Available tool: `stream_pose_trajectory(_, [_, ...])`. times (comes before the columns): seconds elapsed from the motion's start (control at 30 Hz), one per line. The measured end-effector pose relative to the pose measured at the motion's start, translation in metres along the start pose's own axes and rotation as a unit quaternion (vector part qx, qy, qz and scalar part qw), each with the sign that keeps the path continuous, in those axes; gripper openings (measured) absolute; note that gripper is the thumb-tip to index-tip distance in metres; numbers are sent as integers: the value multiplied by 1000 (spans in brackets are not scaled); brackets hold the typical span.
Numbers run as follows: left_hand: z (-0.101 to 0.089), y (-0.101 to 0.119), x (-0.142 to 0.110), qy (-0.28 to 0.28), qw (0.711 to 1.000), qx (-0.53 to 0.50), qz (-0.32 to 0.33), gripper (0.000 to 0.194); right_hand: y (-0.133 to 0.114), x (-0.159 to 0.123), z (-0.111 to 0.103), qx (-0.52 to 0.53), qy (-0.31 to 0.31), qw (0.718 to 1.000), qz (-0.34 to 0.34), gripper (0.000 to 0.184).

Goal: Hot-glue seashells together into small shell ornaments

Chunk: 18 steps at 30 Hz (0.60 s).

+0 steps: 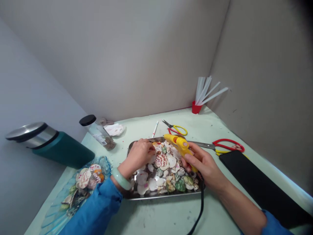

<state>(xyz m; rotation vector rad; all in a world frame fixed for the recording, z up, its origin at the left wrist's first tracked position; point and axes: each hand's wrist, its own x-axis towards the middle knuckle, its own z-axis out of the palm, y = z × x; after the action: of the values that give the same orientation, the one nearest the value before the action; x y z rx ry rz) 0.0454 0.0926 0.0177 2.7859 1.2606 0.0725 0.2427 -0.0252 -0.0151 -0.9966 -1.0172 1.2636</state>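
A metal tray (156, 195) in front of me is heaped with seashells (163, 169) of several colours. My left hand (138, 156) reaches into the tray's left side, fingers curled down among the shells; what they hold, if anything, is hidden. My right hand (204, 164) is closed round a yellow glue gun (178, 144), held over the tray's right side with its nozzle pointing left and up. The gun's black cord (201, 204) runs down off the tray's near edge.
A blue glass dish (73, 195) with shells glued on lies at the left. Behind it stand a teal flask (50, 145) and a black-capped jar (99, 132). Yellow snips (177, 129), red scissors (226, 145), a red cup of glue sticks (199, 104) and a black phone (254, 182) lie right.
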Motion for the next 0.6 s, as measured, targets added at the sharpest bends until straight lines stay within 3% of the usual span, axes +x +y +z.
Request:
stream_pose_trajectory(0.33, [3, -12, -2, 12, 1000, -11, -10, 25, 1, 0, -1, -2, -2, 1000, -2, 39])
stream_pose_trajectory(0.6, [7, -15, -10, -5, 999, -20, -24, 16, 3, 1, -2, -1, -5, 1000, -7, 39])
